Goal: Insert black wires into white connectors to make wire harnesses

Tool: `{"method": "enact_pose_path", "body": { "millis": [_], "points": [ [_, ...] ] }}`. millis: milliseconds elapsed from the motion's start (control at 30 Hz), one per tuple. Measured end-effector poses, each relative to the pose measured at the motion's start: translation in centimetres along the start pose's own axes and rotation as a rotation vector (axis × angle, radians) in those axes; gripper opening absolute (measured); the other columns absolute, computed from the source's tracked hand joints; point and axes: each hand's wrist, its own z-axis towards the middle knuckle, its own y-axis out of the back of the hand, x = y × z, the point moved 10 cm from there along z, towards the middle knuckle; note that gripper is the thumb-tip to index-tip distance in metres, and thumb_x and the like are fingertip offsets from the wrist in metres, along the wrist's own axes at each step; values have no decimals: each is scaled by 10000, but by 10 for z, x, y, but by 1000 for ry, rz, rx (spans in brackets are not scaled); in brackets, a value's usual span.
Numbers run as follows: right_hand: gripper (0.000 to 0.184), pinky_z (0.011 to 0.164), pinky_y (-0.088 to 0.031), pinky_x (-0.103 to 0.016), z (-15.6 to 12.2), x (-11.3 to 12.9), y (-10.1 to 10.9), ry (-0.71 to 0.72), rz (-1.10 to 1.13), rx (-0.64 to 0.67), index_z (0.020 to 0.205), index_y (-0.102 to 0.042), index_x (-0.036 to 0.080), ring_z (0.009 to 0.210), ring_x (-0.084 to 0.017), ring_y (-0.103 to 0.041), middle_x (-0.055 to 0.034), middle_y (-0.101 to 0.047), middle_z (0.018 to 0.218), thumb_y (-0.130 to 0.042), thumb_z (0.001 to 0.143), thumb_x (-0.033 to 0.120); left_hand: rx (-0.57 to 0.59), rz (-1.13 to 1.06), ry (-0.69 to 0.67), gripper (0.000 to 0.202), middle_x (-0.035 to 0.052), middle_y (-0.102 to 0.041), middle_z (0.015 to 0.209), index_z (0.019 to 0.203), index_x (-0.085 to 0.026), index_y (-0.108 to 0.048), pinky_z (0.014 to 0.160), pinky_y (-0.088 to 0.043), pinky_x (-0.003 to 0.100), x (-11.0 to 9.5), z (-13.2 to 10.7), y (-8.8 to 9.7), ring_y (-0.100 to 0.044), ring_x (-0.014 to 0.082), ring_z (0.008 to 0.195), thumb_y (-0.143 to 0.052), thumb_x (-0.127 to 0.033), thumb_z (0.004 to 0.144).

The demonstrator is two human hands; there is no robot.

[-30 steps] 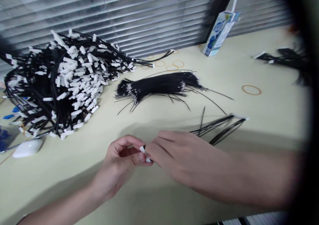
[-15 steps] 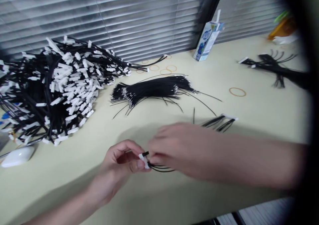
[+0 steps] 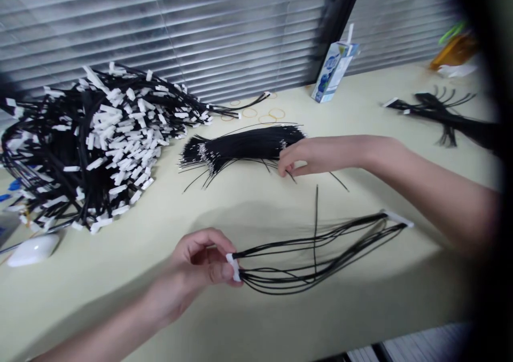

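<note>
My left hand [image 3: 206, 260] pinches a small white connector [image 3: 233, 267] between thumb and fingers. From that connector, a wire harness of several black wires [image 3: 296, 282] runs right to a second white connector [image 3: 396, 218] on the table. One single black wire [image 3: 316, 218] crosses the harness. Farther back, my right hand [image 3: 298, 158] is at the right end of a bundle of loose black wires [image 3: 244, 144] with pale metal tips. Its fingers are curled together beside loose wire ends; what they grip, if anything, is hidden.
A large heap of black cables with white connectors [image 3: 124, 138] fills the left side, with a white mouse [image 3: 34, 250] before it. Rubber bands [image 3: 249, 113] and a drink carton [image 3: 333, 72] are at the back by the blinds. More black cables [image 3: 436, 111] lie at right.
My right hand has left the connector at my left hand and moved back to the loose wire bundle. The harness wires now show in full. My left hand keeps its pinch.
</note>
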Motion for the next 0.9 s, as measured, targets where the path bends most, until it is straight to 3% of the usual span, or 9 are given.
{"method": "enact_pose_path", "body": {
  "millis": [200, 333, 467, 567, 633, 733, 900],
  "points": [
    [251, 800, -373, -190, 9, 10, 5, 100, 52, -118, 900, -675, 183, 885, -73, -526, -23, -605, 967, -504, 859, 362, -15, -6, -10, 122, -4, -659, 765, 847, -183, -674, 660, -560, 190, 1, 1, 2, -645, 92, 684, -708, -119, 749],
    [255, 887, -394, -210, 16, 35, 15, 133, 131, -266, 950, -633, 150, 1007, -82, -516, -48, -576, 1057, -513, 858, 355, -54, -24, -15, 123, -6, -652, 762, 834, -177, -678, 656, -557, 174, -1, 1, 4, -636, 85, 693, -721, -119, 735],
    [159, 677, -444, -143, 4, 80, 52, 246, 612, -577, 915, -482, 132, 738, -14, -543, 10, -559, 803, -494, 880, 287, -93, -68, -11, 152, 5, -662, 776, 858, -178, -675, 667, -560, 182, 0, 1, 8, -640, 94, 719, -718, -100, 734],
    [118, 557, -352, -92, -16, 111, 73, 153, 584, -765, 847, -513, 139, 626, 24, -445, 36, -497, 716, -531, 857, 255, -101, -81, -18, 164, 13, -673, 780, 875, -179, -671, 670, -561, 183, 1, 0, 9, -648, 98, 722, -709, -92, 741],
    [108, 507, -292, -82, -18, 133, 68, 71, 436, -690, 812, -568, 151, 595, 34, -409, 47, -521, 702, -546, 843, 252, -110, -76, -31, 169, 7, -673, 777, 880, -182, -670, 675, -562, 184, 1, 0, 9, -648, 96, 718, -705, -87, 745],
    [134, 525, -281, -95, -12, 159, 43, 58, 299, -508, 802, -602, 187, 580, 40, -405, 80, -552, 687, -501, 867, 245, -124, -64, -59, 166, -1, -666, 787, 889, -184, -666, 688, -567, 199, -2, 1, 11, -641, 92, 722, -696, -90, 754],
    [174, 549, -207, -173, 3, 168, 9, 31, 112, -422, 794, -598, 173, 595, -3, -417, 55, -566, 731, -457, 881, 229, -138, -53, -70, 132, 1, -643, 733, 856, -170, -657, 703, -572, 242, -7, 2, 12, -621, 102, 714, -705, -111, 748]
  ]
}}
